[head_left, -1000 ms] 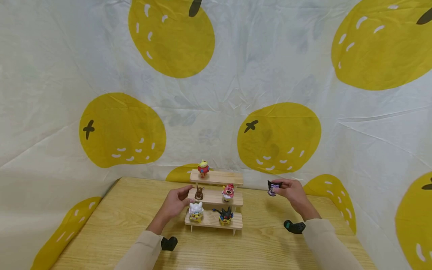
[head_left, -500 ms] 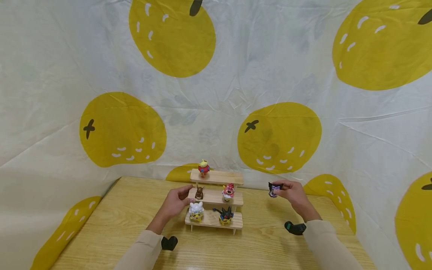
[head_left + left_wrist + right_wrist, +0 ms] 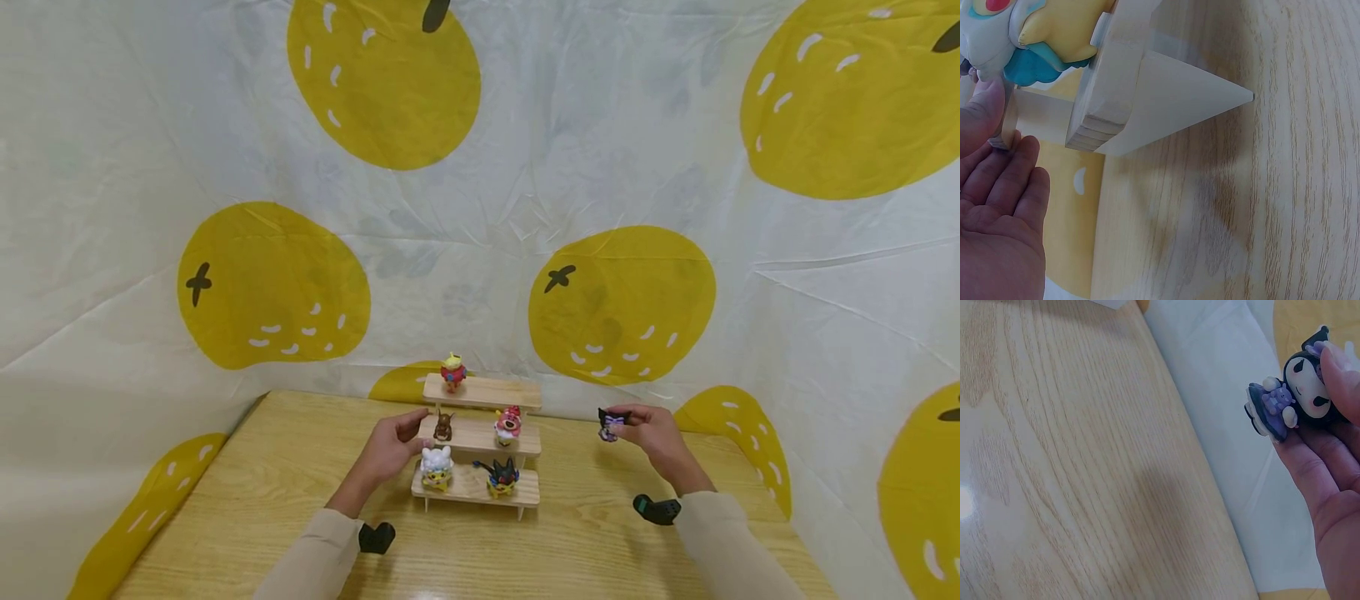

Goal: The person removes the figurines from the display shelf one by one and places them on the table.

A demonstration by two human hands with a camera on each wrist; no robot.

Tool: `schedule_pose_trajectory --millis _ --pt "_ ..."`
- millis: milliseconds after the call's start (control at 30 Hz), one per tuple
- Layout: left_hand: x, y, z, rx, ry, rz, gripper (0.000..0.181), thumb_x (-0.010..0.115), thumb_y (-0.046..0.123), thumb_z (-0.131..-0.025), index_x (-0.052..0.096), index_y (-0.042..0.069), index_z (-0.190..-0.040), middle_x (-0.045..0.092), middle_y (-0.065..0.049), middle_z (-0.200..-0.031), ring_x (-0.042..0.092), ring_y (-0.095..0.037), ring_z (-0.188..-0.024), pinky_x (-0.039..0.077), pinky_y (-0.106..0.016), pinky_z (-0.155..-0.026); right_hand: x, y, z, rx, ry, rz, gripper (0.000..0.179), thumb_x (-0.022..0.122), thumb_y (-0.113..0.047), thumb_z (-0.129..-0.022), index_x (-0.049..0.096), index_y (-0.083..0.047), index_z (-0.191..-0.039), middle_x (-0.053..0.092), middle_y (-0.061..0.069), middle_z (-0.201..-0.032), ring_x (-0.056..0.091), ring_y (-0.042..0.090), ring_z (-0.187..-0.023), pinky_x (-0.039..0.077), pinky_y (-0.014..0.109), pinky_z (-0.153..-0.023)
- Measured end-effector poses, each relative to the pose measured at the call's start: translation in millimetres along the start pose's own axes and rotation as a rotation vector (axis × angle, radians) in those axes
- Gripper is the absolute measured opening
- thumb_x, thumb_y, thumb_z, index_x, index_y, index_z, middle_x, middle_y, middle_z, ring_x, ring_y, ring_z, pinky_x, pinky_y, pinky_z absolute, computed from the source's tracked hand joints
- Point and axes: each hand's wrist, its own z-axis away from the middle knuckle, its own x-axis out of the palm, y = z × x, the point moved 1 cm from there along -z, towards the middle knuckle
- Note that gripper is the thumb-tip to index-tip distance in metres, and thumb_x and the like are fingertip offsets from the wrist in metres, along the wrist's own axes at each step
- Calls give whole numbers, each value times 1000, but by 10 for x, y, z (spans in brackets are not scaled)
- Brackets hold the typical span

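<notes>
Wooden table (image 3: 585, 542) below the left hand (image 3: 386, 450) and right hand (image 3: 652, 432); three-tier stand (image 3: 474, 435) between them, its end pinched by the left one's thumb and bent fingers; the right one, barely parted, pinches a black-and-purple figurine (image 3: 1297, 394) at its fingertips

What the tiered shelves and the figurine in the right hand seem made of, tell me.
Tiered shelves: likely wood, pale and smooth; grain lines show on top.

Figurine in the right hand: probably moulded plastic, smooth; crisp small details and even colours suggest it, though resin is possible.
</notes>
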Motion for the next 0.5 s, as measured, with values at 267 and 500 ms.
schedule_pose_trajectory --millis 267,500 --pt "-13 -4 -6 0 -14 8 58 71 6 -98 51 -3 -151 54 -23 -154 51 -45 -143 53 -51 -110 16 36 4 7 -2 -27 41 69 -7 -100 63 8 -137 78 14 -116 72 8 -94 59 20 -86" --pt "-7 -7 -7 0 -17 11 58 71 6 -98 51 -3 -151 54 -23 -154 50 -45 -143 53 -51 -111 14 80 17 4 -9 -37 41 67 -6 -101 62 9 -138 74 21 -122 71 8 -95 59 20 -86"
